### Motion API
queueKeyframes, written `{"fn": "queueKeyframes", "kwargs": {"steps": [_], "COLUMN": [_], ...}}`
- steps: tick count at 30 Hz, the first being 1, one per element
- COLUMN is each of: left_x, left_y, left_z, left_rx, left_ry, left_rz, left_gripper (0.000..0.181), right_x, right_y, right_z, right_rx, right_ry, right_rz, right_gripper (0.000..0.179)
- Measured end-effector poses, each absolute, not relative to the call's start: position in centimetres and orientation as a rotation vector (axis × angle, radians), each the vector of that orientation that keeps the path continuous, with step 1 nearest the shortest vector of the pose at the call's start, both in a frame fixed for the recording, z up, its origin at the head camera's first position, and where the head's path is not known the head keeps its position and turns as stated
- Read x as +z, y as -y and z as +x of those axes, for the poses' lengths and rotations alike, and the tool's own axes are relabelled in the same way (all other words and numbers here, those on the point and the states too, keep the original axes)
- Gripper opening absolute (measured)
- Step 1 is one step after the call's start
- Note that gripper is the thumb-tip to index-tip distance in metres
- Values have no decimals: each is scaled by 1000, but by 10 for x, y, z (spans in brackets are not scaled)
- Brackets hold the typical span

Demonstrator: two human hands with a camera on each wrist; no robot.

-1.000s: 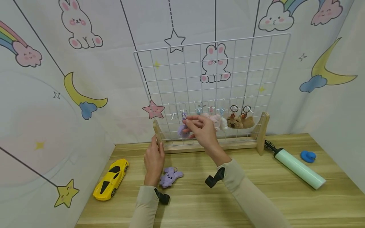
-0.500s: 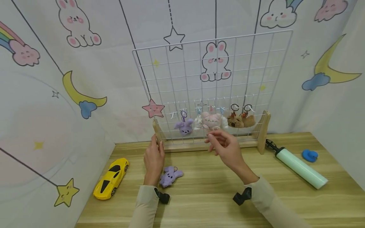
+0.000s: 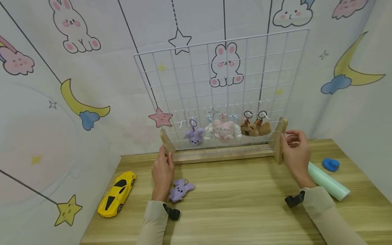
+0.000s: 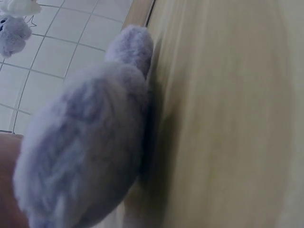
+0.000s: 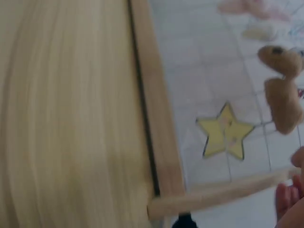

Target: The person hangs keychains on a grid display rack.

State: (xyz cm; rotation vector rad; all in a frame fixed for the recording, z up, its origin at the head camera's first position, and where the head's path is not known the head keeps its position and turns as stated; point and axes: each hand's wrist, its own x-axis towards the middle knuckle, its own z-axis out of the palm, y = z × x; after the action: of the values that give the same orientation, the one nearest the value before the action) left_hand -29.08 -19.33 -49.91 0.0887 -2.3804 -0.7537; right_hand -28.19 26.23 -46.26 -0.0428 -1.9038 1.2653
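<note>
A white wire grid rack on a wooden stand [image 3: 226, 154] stands at the back of the table. Its left wooden post is held by my left hand [image 3: 162, 172], thumb in front and fingers at the outer side. At the opposite end my right hand [image 3: 296, 151] pinches the right post [image 5: 223, 195]. Plush keychains hang from the grid's hooks: a purple one [image 3: 195, 136], white ones, a pink one [image 3: 223, 129] and two brown ones [image 3: 249, 130]. Beside my left wrist, another purple plush keychain [image 3: 180, 190] lies on the table; it looms large in the left wrist view.
A yellow toy car [image 3: 117, 194] is at the left of the table. To the right lie a mint-green pump [image 3: 329, 182], partly behind my right hand, and a blue toy duck [image 3: 330, 164]. A printed cloth backdrop [image 3: 122, 68] rises behind the rack.
My right hand let go of the hanging purple plush keychain, drew back and moved right to the rack's right post. The left hand stays at the left post. The view shifted slightly.
</note>
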Motion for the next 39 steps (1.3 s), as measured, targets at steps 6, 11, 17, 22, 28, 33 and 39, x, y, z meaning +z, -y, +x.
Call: {"fn": "queueKeyframes", "kwargs": {"steps": [6,11,17,22,28,33,39], "left_x": [-498,-492,-476,-472,-474,-475,-478], "left_y": [194,194,208,215,205,195,189], "left_z": [-291,-288,-274,-256,-245,-239,-234], "left_rx": [-788,-963,-1206,-1106,-1148,-1027,-974], "left_ry": [2390,2435,2414,2643,2912,3001,3019], "left_rz": [118,136,119,19,-202,-204,-173], "left_gripper": [42,50,48,17,22,25,13], "right_x": [-476,-486,-491,-489,-488,-487,-490], "right_y": [-281,-285,-283,-284,-288,-289,-289], "right_z": [-291,-291,-292,-293,-294,-296,-293], "right_rx": [1015,895,854,858,828,830,861], "right_ry": [2209,2305,2299,2301,2255,2239,2255], "right_rz": [53,143,164,149,166,187,172], "right_gripper": [45,25,14,10,9,7,8]}}
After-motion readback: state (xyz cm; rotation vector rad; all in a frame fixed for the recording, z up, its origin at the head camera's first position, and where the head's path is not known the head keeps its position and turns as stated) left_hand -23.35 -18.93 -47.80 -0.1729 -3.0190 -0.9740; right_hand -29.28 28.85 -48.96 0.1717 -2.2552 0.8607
